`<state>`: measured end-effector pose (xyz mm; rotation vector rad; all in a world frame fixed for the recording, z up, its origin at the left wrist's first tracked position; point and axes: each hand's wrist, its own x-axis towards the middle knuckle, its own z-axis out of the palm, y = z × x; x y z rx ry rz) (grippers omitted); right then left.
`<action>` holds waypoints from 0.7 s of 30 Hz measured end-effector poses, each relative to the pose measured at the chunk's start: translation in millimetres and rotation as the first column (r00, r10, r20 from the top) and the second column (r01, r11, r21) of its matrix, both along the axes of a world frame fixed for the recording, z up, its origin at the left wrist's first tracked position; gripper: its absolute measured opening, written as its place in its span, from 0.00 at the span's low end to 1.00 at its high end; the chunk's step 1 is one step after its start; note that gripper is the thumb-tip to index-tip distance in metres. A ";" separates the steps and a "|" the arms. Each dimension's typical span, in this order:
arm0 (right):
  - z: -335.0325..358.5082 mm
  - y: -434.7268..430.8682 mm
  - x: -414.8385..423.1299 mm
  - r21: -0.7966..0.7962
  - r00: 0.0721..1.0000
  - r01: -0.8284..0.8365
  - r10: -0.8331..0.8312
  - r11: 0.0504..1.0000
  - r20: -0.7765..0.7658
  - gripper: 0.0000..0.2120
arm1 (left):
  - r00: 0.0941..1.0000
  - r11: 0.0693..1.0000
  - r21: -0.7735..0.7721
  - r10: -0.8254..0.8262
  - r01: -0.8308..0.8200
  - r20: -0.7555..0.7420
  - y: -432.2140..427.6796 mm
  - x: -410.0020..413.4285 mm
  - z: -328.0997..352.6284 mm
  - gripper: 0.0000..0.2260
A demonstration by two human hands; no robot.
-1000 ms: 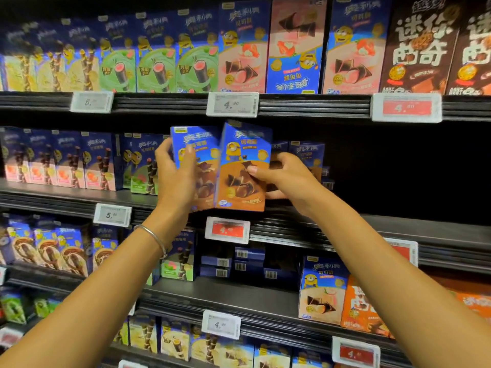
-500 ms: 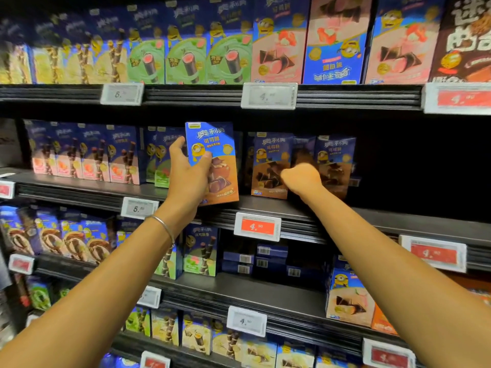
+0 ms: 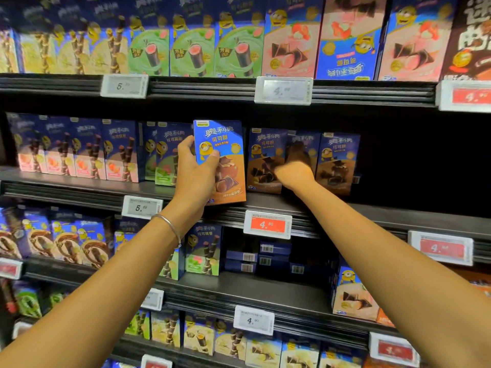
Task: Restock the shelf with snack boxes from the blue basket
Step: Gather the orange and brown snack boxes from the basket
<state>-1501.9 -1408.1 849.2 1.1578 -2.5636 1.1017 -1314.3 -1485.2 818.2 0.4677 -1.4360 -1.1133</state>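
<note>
My left hand [image 3: 195, 179] grips a blue and orange snack box [image 3: 225, 160] by its left side and holds it upright at the front edge of the middle shelf [image 3: 345, 208]. To its right, my right hand [image 3: 295, 175] reaches into the row of matching chocolate boxes. It lies between one box [image 3: 264, 158] and another [image 3: 338, 160], against a third box [image 3: 303, 147] set further back. Its fingers point away from me and are hidden. The blue basket is not in view.
A red price tag [image 3: 267, 224] hangs on the shelf rail below the held box. Pink and green boxes [image 3: 119, 152] fill the same shelf to the left. The shelf above [image 3: 287, 41] and the shelves below [image 3: 204, 251] carry more boxes.
My right hand let go of the second box, which now stands on the shelf, and has moved deeper among the boxes to its right. My left hand still holds its box, now more upright.
</note>
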 end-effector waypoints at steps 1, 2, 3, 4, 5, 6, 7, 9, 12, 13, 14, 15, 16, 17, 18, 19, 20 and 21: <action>0.4 -0.3 0.9 0.007 1.000 0.012 -0.012 1.000 0.001 0.14 | 1.000 1.000 0.000 -0.004 0.004 0.000 -0.2 -0.6 0.5 0.19; 1.0 -0.4 2.2 0.013 1.000 0.022 -0.022 1.000 0.000 0.18 | 1.000 1.000 0.002 -0.011 0.011 0.000 0.0 -0.9 1.0 0.19; 1.4 -0.6 3.5 0.014 1.000 0.026 -0.026 1.000 0.003 0.19 | 1.000 1.000 0.003 -0.017 0.017 0.002 0.1 -1.1 1.5 0.18; 1.9 -0.3 4.9 0.015 1.000 0.024 -0.023 1.000 -0.002 0.19 | 1.000 1.000 0.004 -0.021 0.021 0.004 0.5 -1.3 1.9 0.18; 2.2 -0.2 5.9 0.015 1.000 0.021 -0.021 1.000 0.000 0.20 | 1.000 1.000 0.005 -0.023 0.023 0.006 0.8 -1.3 2.1 0.18; 2.6 -0.2 6.2 0.017 1.000 0.017 -0.017 1.000 -0.004 0.21 | 1.000 1.000 0.005 -0.023 0.023 0.007 1.2 -1.3 2.4 0.18; 2.5 0.0 6.7 0.020 1.000 0.012 -0.012 1.000 -0.006 0.22 | 1.000 1.000 0.004 -0.022 0.022 0.007 1.5 -1.2 2.6 0.18; 2.6 0.8 8.4 0.034 1.000 0.000 0.000 0.999 -0.019 0.22 | 1.000 1.000 -0.001 -0.019 0.019 0.007 1.8 -1.1 3.4 0.18; 0.6 1.3 10.2 0.038 1.000 -0.019 0.020 0.999 -0.019 0.21 | 1.000 1.000 0.008 -0.023 0.023 0.004 2.1 0.3 4.2 0.19; -0.2 1.5 10.0 0.023 1.000 -0.021 0.021 1.000 -0.010 0.20 | 1.000 1.000 0.010 -0.024 0.024 0.004 2.4 0.5 4.4 0.19; -0.9 3.1 9.9 0.000 1.000 -0.018 0.018 1.000 -0.001 0.19 | 1.000 1.000 0.011 -0.022 0.022 0.005 2.7 0.8 4.3 0.19; -2.3 5.0 9.1 -0.034 1.000 -0.014 0.015 0.999 0.020 0.17 | 1.000 1.000 0.013 -0.019 0.019 0.003 3.0 0.8 4.0 0.20; -3.7 7.7 8.7 -0.078 0.999 -0.008 0.012 0.997 0.047 0.16 | 1.000 1.000 0.016 -0.018 0.018 -0.004 3.5 1.0 3.8 0.19; -5.5 10.7 7.6 -0.133 0.998 0.001 0.009 0.991 0.069 0.17 | 1.000 1.000 0.022 -0.018 0.019 -0.014 4.2 1.0 4.0 0.19; -6.8 14.7 7.3 -0.197 0.997 0.015 0.000 0.980 0.075 0.20 | 1.000 0.999 0.031 -0.019 0.019 -0.023 5.5 0.4 4.5 0.19; -7.4 18.0 7.3 -0.265 0.998 0.012 0.006 0.964 0.067 0.21 | 0.999 0.999 0.039 -0.020 0.021 -0.032 7.1 -1.1 5.4 0.19; -7.4 21.5 8.2 -0.330 0.997 -0.008 0.034 0.944 0.071 0.19 | 0.999 0.999 0.047 -0.023 0.025 -0.041 9.4 -3.1 6.7 0.18; -6.9 25.3 9.9 -0.384 0.992 -0.044 0.087 0.922 0.094 0.18 | 0.998 0.998 0.054 -0.032 0.035 -0.050 12.5 -6.3 7.9 0.18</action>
